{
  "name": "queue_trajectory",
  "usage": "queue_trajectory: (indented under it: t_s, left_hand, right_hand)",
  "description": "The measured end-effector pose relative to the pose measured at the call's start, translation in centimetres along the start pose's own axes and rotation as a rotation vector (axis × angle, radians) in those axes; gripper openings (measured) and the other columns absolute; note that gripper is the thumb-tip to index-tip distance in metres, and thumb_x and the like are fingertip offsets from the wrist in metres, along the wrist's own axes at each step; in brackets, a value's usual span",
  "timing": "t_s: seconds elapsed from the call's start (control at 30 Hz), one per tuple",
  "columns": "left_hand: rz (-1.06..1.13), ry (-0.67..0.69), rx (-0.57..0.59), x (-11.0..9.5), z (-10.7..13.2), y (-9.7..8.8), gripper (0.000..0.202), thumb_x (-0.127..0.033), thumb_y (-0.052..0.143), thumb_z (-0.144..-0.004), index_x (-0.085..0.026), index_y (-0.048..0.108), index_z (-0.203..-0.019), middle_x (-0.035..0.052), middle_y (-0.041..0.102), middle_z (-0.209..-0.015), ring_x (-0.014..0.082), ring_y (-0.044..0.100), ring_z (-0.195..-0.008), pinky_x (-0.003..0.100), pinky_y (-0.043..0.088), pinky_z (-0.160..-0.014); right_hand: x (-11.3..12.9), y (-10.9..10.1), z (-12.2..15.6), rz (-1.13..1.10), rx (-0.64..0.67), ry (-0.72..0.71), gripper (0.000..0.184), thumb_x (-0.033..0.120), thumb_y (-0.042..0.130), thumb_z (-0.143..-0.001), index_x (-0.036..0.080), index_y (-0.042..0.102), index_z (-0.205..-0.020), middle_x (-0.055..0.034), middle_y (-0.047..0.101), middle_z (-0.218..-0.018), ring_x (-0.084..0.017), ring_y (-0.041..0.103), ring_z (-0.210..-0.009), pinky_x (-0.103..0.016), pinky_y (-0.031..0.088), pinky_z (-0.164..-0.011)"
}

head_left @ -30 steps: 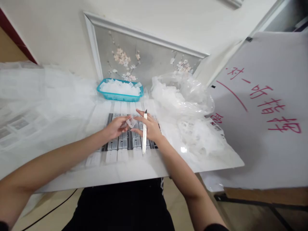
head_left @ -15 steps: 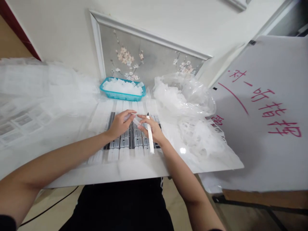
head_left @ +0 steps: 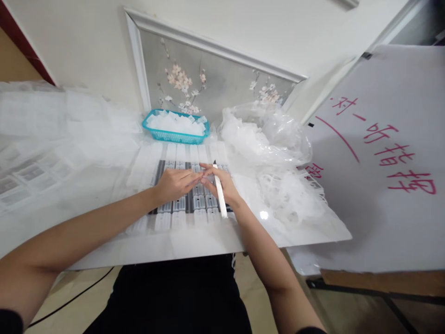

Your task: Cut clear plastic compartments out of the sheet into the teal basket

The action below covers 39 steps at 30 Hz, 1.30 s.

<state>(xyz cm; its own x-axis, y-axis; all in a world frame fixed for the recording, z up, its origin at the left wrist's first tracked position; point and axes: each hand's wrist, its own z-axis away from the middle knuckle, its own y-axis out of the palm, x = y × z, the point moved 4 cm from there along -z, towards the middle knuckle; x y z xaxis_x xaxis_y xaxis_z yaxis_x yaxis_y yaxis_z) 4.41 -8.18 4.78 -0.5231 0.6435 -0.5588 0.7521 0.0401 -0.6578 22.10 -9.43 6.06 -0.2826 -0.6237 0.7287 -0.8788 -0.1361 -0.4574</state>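
My left hand (head_left: 176,184) is closed, its fingers pressed together and their tips meeting my right hand (head_left: 221,184). Whatever is between the fingertips is hidden. My right hand is closed around a white-handled craft knife (head_left: 220,197), its dark pointed tip facing away from me and its handle end toward me. Thumb and forefinger of that hand reach to my left fingertips. Under both hands lie rows of small translucent plastic cases (head_left: 199,202) on dark strips, with frosted white pieces (head_left: 163,221) along the near side.
Behind the hands stands a blue basket (head_left: 174,137) full of small white plastic pieces. A clear plastic bag (head_left: 266,134) and a heap of translucent scraps (head_left: 290,197) lie to the right. Stacked translucent boxes (head_left: 34,176) cover the left. A whiteboard (head_left: 382,222) leans at the right.
My left hand has turned flatter and its fingers have closed over the right fingertips. The translucent plastic piece seen between the hands earlier is now out of sight. The knife stays in my right hand.
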Motion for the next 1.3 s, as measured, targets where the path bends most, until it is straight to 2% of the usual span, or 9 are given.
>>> queue_trajectory:
  t_s: [0.23,0.37,0.43,0.6,0.8,0.97,1.07,1.2,1.3]
  left_hand:
    - [0.010,0.076,-0.056,-0.4,0.1,-0.2,0.011,-0.033,0.066,-0.080,-0.023,0.072,-0.078,0.0040,0.064,-0.066,0.0157,0.061,-0.065,0.023,0.045,-0.057]
    - [-0.247,0.264,-0.145,-1.3,0.3,0.2,0.015,-0.026,0.058,-0.087,-0.021,0.071,-0.083,0.0013,0.068,-0.069,0.0123,0.061,-0.061,0.022,0.045,-0.059]
    - [-0.241,0.290,-0.185,-1.5,0.2,0.4,0.016,-0.024,0.055,-0.088,-0.019,0.071,-0.088,0.0015,0.072,-0.077,0.0121,0.064,-0.065,0.023,0.047,-0.063]
    - [-0.023,0.055,-0.177,-1.1,-0.4,0.6,0.016,-0.024,0.057,-0.083,-0.019,0.072,-0.084,0.0004,0.075,-0.085,0.0140,0.068,-0.074,0.023,0.050,-0.072]
    - [0.073,-0.160,-0.110,-0.7,-0.7,0.7,0.018,-0.026,0.059,-0.079,-0.016,0.074,-0.084,-0.0026,0.069,-0.063,0.0105,0.058,-0.052,0.021,0.046,-0.060]
    - [0.141,-0.228,-0.067,-0.1,-0.7,1.2,0.019,-0.027,0.060,-0.080,-0.016,0.073,-0.086,-0.0027,0.066,-0.057,0.0114,0.059,-0.046,0.021,0.046,-0.055]
    - [0.117,-0.114,-0.113,-0.1,-0.8,0.8,0.017,-0.027,0.060,-0.082,-0.017,0.074,-0.085,0.0003,0.072,-0.070,0.0126,0.065,-0.058,0.022,0.049,-0.063]
    - [0.079,0.088,-0.183,-0.2,-0.6,-0.4,0.023,-0.032,0.065,-0.084,-0.017,0.073,-0.099,0.0027,0.073,-0.081,0.0114,0.064,-0.065,0.021,0.049,-0.065]
    - [0.059,0.177,-0.126,-0.4,-0.3,-0.4,0.035,-0.038,0.069,-0.084,-0.018,0.069,-0.113,-0.0011,0.067,-0.069,0.0073,0.056,-0.053,0.018,0.045,-0.056]
  right_hand:
    - [-0.6,0.4,0.1,-0.052,0.020,0.017,0.016,0.036,0.055,-0.093,0.023,0.063,-0.090,-0.0072,0.070,-0.118,-0.023,0.062,-0.120,-0.040,0.046,-0.102]
    - [-0.7,0.7,0.1,-0.028,0.063,-0.032,0.017,0.033,0.052,-0.096,0.022,0.064,-0.091,-0.0081,0.069,-0.119,-0.022,0.062,-0.119,-0.038,0.046,-0.101]
    - [-0.5,0.6,0.0,0.008,0.056,-0.075,0.017,0.032,0.051,-0.096,0.023,0.065,-0.094,-0.0073,0.069,-0.120,-0.022,0.062,-0.120,-0.039,0.045,-0.103]
    - [-0.8,0.3,0.0,0.070,0.035,-0.124,0.017,0.032,0.052,-0.097,0.024,0.066,-0.098,-0.0064,0.067,-0.124,-0.022,0.061,-0.121,-0.040,0.046,-0.103]
    - [-1.7,0.3,0.1,0.121,0.041,-0.139,0.019,0.032,0.050,-0.097,0.024,0.066,-0.099,-0.0079,0.063,-0.132,-0.021,0.061,-0.120,-0.041,0.046,-0.103]
    - [-1.9,0.5,0.0,0.124,0.042,-0.134,0.019,0.032,0.051,-0.096,0.023,0.066,-0.098,-0.0091,0.063,-0.131,-0.022,0.061,-0.119,-0.041,0.045,-0.103]
    - [-1.4,0.5,0.0,0.054,0.019,-0.091,0.018,0.034,0.053,-0.095,0.022,0.066,-0.094,-0.0088,0.066,-0.124,-0.023,0.062,-0.116,-0.040,0.044,-0.103]
    - [-1.0,0.1,0.0,-0.241,-0.070,0.082,0.023,0.041,0.051,-0.095,0.021,0.062,-0.091,-0.0073,0.071,-0.106,-0.018,0.066,-0.087,-0.031,0.052,-0.076]
    - [-1.6,0.1,-0.1,-0.552,-0.100,0.249,0.027,0.046,0.052,-0.093,0.020,0.060,-0.090,-0.0034,0.068,-0.084,-0.013,0.060,-0.061,-0.023,0.042,-0.049]
